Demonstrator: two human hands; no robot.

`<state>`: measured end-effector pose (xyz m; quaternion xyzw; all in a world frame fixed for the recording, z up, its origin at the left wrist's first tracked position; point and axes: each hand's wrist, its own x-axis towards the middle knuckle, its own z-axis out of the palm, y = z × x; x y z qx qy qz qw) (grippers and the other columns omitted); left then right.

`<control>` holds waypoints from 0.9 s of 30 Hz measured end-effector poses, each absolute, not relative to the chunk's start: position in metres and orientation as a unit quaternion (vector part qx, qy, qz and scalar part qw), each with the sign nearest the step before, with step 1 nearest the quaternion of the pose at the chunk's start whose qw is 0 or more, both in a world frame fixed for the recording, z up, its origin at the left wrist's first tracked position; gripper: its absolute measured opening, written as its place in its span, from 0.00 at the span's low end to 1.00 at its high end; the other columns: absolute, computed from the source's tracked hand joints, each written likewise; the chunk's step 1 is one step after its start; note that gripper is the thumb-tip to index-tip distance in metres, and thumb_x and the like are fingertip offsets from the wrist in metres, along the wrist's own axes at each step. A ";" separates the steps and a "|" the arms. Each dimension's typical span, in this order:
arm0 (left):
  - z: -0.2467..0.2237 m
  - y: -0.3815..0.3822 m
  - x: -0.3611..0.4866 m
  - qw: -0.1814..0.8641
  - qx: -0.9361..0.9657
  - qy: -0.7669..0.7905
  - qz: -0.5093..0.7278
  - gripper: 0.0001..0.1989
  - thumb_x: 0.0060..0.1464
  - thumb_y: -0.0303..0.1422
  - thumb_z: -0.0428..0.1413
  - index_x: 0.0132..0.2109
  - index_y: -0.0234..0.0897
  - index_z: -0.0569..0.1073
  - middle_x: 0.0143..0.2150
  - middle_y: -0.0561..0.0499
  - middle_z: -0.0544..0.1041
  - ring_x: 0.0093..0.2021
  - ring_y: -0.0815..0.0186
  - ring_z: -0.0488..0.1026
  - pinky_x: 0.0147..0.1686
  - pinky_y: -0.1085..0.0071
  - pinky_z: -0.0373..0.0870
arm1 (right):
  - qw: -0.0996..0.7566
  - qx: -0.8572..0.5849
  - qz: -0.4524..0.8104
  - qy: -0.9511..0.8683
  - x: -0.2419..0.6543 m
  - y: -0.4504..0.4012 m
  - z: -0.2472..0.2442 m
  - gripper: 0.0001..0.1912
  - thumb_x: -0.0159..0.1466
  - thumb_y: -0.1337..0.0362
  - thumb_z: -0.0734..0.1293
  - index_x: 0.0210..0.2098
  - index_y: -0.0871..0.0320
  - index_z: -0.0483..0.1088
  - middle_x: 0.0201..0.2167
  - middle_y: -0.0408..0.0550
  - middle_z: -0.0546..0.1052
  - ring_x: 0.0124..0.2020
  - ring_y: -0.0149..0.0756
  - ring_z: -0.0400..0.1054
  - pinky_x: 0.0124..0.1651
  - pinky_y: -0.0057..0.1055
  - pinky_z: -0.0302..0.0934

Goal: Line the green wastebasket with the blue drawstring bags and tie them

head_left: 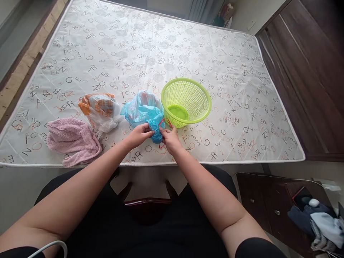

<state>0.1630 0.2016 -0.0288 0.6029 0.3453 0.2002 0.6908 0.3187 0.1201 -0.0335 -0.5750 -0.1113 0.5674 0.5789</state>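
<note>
A blue plastic bag [143, 107] lies on the mattress in front of me, its neck bunched toward me. What is inside shows only faintly through the film. My left hand [141, 135] pinches the gathered neck from the left. From the right, my right hand [170, 138] is closed on the same neck, where a thin red tie [168, 122] loops up by the fingers. Just beyond my right hand stands a green plastic basket [186, 102], upright, with nothing visible inside it.
Left of the blue bag sits a white and orange plastic bag [100, 111]. A pink towel [72, 139] lies near the front edge of the patterned mattress [228, 71]. At lower right, a dark cabinet [264, 204] carries folded clothes [322, 222] and a phone [302, 197].
</note>
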 end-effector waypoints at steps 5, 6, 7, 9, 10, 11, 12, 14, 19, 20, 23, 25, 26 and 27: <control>-0.020 0.205 0.163 0.675 0.582 0.385 0.241 0.17 0.47 0.42 0.68 0.33 0.37 0.71 0.30 0.52 0.76 0.32 0.65 0.75 0.35 0.67 0.73 | 0.571 -0.568 0.558 -0.202 0.328 0.122 -0.033 0.43 0.55 0.59 0.76 0.64 0.50 0.53 0.30 0.36 0.72 0.31 0.33 0.71 0.36 0.33 0.71; -0.020 0.206 0.163 0.668 0.580 0.394 0.251 0.17 0.47 0.42 0.68 0.33 0.37 0.70 0.29 0.53 0.75 0.31 0.66 0.74 0.34 0.67 0.72 | 0.568 -0.575 0.544 -0.225 0.329 0.122 -0.033 0.41 0.56 0.60 0.75 0.64 0.49 0.54 0.29 0.35 0.72 0.30 0.33 0.71 0.36 0.33 0.71; -0.020 0.208 0.163 0.659 0.580 0.404 0.259 0.17 0.47 0.41 0.68 0.33 0.37 0.69 0.28 0.54 0.74 0.30 0.66 0.73 0.33 0.68 0.71 | 0.566 -0.583 0.529 -0.246 0.331 0.123 -0.033 0.40 0.57 0.61 0.74 0.64 0.49 0.55 0.28 0.35 0.71 0.28 0.33 0.70 0.35 0.34 0.71; -0.022 0.211 0.162 0.629 0.596 0.423 0.266 0.15 0.48 0.40 0.66 0.33 0.38 0.69 0.27 0.55 0.72 0.28 0.67 0.71 0.31 0.69 0.69 | 0.563 -0.596 0.498 -0.282 0.332 0.124 -0.034 0.36 0.58 0.62 0.73 0.63 0.49 0.57 0.27 0.35 0.69 0.27 0.33 0.68 0.35 0.34 0.70; -0.023 0.213 0.160 0.603 0.614 0.435 0.264 0.13 0.49 0.39 0.65 0.34 0.38 0.70 0.27 0.55 0.71 0.28 0.68 0.70 0.30 0.69 0.68 | 0.563 -0.601 0.483 -0.297 0.332 0.123 -0.034 0.34 0.59 0.62 0.72 0.62 0.49 0.59 0.28 0.36 0.69 0.28 0.33 0.68 0.36 0.34 0.69; -0.024 0.214 0.159 0.570 0.639 0.447 0.259 0.11 0.51 0.37 0.63 0.36 0.39 0.70 0.27 0.55 0.71 0.28 0.68 0.69 0.31 0.69 0.67 | 0.564 -0.605 0.468 -0.311 0.332 0.123 -0.036 0.32 0.60 0.61 0.72 0.61 0.49 0.60 0.28 0.37 0.69 0.29 0.33 0.69 0.37 0.35 0.69; -0.024 0.215 0.157 0.529 0.667 0.460 0.253 0.08 0.53 0.36 0.61 0.38 0.39 0.72 0.28 0.55 0.71 0.28 0.68 0.68 0.31 0.69 0.66 | 0.564 -0.610 0.454 -0.322 0.332 0.122 -0.037 0.30 0.60 0.60 0.71 0.60 0.50 0.61 0.29 0.38 0.69 0.30 0.34 0.69 0.39 0.35 0.69; -0.022 0.215 0.153 0.439 0.714 0.485 0.250 0.06 0.56 0.33 0.58 0.42 0.39 0.73 0.29 0.54 0.72 0.29 0.67 0.68 0.32 0.69 0.65 | 0.563 -0.620 0.430 -0.336 0.332 0.121 -0.040 0.26 0.61 0.59 0.70 0.57 0.51 0.62 0.31 0.39 0.70 0.33 0.35 0.69 0.42 0.36 0.68; -0.014 0.202 0.151 0.321 0.776 0.473 0.266 0.08 0.61 0.38 0.56 0.44 0.39 0.73 0.31 0.54 0.72 0.29 0.67 0.67 0.33 0.69 0.65 | 0.573 -0.628 0.421 -0.317 0.331 0.120 -0.040 0.16 0.58 0.57 0.71 0.41 0.53 0.63 0.33 0.41 0.70 0.34 0.34 0.68 0.41 0.34 0.67; -0.014 0.199 0.152 0.321 0.788 0.456 0.260 0.10 0.61 0.40 0.56 0.45 0.39 0.73 0.33 0.53 0.73 0.29 0.67 0.68 0.34 0.69 0.65 | 0.576 -0.622 0.427 -0.316 0.330 0.121 -0.039 0.16 0.58 0.57 0.71 0.39 0.53 0.62 0.33 0.41 0.69 0.34 0.33 0.67 0.40 0.33 0.67; -0.020 0.193 0.157 0.340 0.813 0.408 0.238 0.20 0.56 0.44 0.62 0.51 0.40 0.72 0.44 0.48 0.77 0.38 0.62 0.73 0.40 0.67 0.69 | 0.585 -0.593 0.444 -0.329 0.326 0.121 -0.033 0.14 0.58 0.57 0.71 0.36 0.54 0.63 0.32 0.40 0.68 0.33 0.31 0.66 0.40 0.32 0.66; -0.026 0.193 0.159 0.362 0.812 0.402 0.219 0.23 0.53 0.43 0.65 0.53 0.40 0.73 0.46 0.46 0.78 0.43 0.59 0.75 0.44 0.65 0.70 | 0.600 -0.570 0.457 -0.328 0.324 0.121 -0.030 0.13 0.58 0.57 0.71 0.35 0.54 0.62 0.33 0.40 0.67 0.33 0.31 0.66 0.40 0.32 0.67; -0.028 0.195 0.159 0.376 0.805 0.408 0.211 0.21 0.53 0.42 0.64 0.51 0.40 0.74 0.45 0.47 0.78 0.43 0.58 0.75 0.45 0.64 0.70 | 0.609 -0.561 0.460 -0.319 0.324 0.121 -0.029 0.13 0.59 0.57 0.70 0.35 0.53 0.62 0.34 0.40 0.67 0.34 0.32 0.67 0.41 0.33 0.68; -0.029 0.198 0.158 0.393 0.792 0.419 0.205 0.18 0.53 0.41 0.64 0.49 0.39 0.75 0.42 0.48 0.78 0.42 0.59 0.75 0.44 0.64 0.70 | 0.619 -0.560 0.458 -0.306 0.325 0.121 -0.029 0.13 0.59 0.57 0.70 0.35 0.53 0.61 0.34 0.41 0.67 0.35 0.32 0.67 0.41 0.33 0.69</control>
